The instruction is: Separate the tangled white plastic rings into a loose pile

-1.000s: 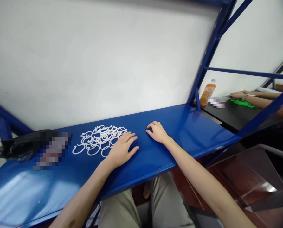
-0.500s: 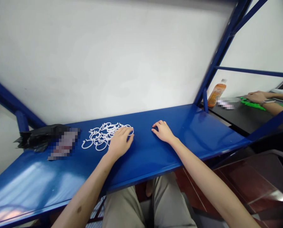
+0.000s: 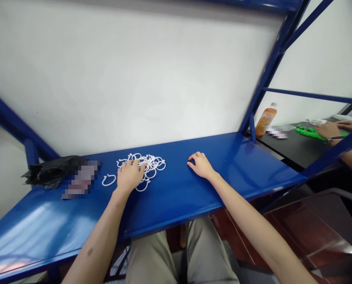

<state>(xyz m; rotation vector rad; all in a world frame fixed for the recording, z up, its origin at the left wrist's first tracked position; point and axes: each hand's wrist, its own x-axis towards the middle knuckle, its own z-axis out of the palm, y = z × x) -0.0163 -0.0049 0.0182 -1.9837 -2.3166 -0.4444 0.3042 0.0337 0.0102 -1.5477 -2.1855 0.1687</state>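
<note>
Several white plastic rings with a gap and small knobbed ends, like shower curtain rings (image 3: 148,161), lie heaped on the blue table (image 3: 176,205). My left hand (image 3: 130,176) rests over the left part of the heap, palm down, with fingers apart, and it covers some of the rings. One single ring (image 3: 108,185) lies to the left of that hand, separate from the others. My right hand (image 3: 201,165) lies on the table to the right of the heap, fingers loosely bent and apart, holding nothing.
At the table's left end are a black plastic bag (image 3: 47,175) and a blurred packet (image 3: 82,177). Blue frame bars rise at both sides before a white wall. On a black table at right, another person's hands are near green pieces (image 3: 308,132) and an orange drink bottle (image 3: 266,120).
My left hand has moved left across the heap, baring rings on its right. Some rings have shifted, and one now lies apart at left. My right hand has stayed nearly still.
</note>
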